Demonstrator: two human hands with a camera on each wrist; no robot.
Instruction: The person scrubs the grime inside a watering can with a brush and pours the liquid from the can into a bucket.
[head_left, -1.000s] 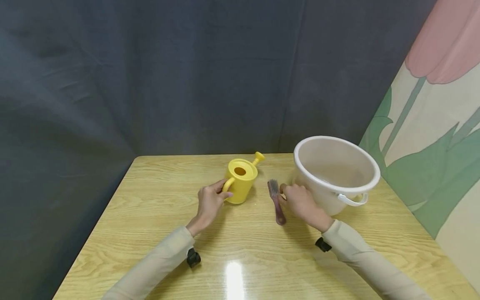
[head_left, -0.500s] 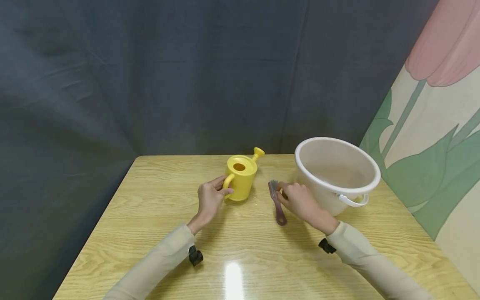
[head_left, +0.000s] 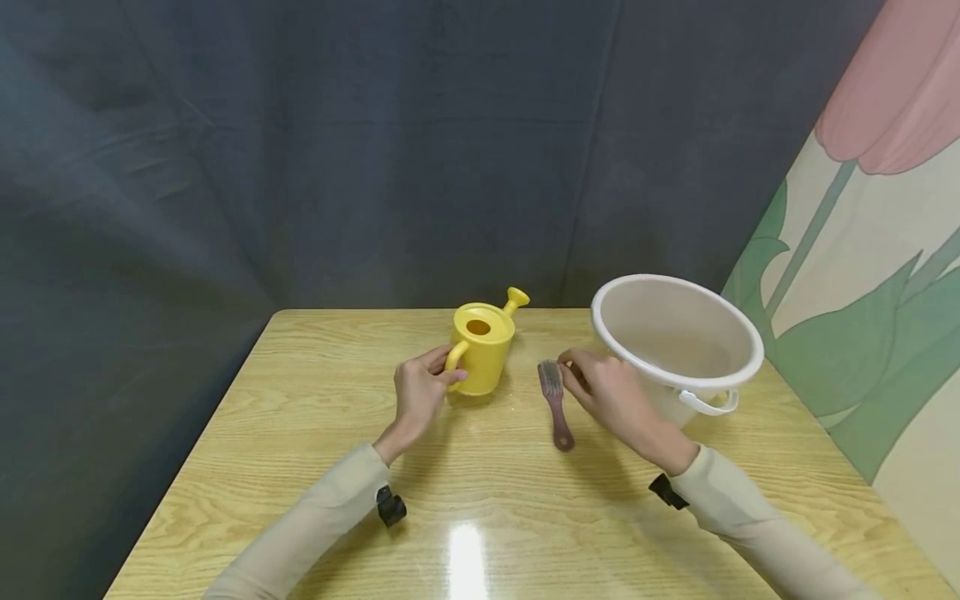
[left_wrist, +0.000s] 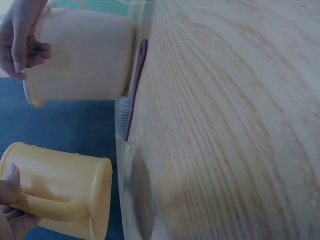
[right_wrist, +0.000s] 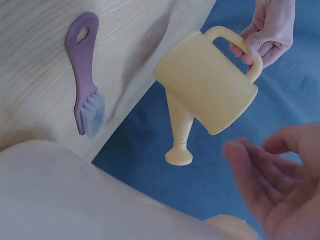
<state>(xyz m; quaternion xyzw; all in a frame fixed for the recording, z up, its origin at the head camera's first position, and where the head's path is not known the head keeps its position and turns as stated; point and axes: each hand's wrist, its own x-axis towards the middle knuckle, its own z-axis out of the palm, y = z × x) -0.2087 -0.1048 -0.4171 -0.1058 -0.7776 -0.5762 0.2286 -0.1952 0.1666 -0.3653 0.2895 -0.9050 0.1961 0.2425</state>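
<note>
Watering can (head_left: 483,358) is yellow, smooth and round in its body, with a curved handle (head_left: 456,357) on the left, a round hole (head_left: 478,327) in the top, and a spout (head_left: 516,297) which goes to the far right and ends in a wide head. It hangs above the worktop (head_left: 315,517), left of the middle, and its shadow falls below. Of the two hands, the left hand (head_left: 420,392) pinches this handle between thumb and fingers. The right hand (head_left: 618,396) is half open with softly bent fingers, holds nothing, and is just beside the whitish bucket (head_left: 675,325).

The worktop has light, yellowish wood grain, and a bright reflection (head_left: 467,558) shines at its near side. On it lies a purple brush (head_left: 557,408), grey bristles toward the far side, between the can and the bucket, which stands upright on the right. Behind hangs a dark blue curtain (head_left: 420,150); on the right, a wall (head_left: 832,367) is painted with a pink flower and green leaves.
</note>
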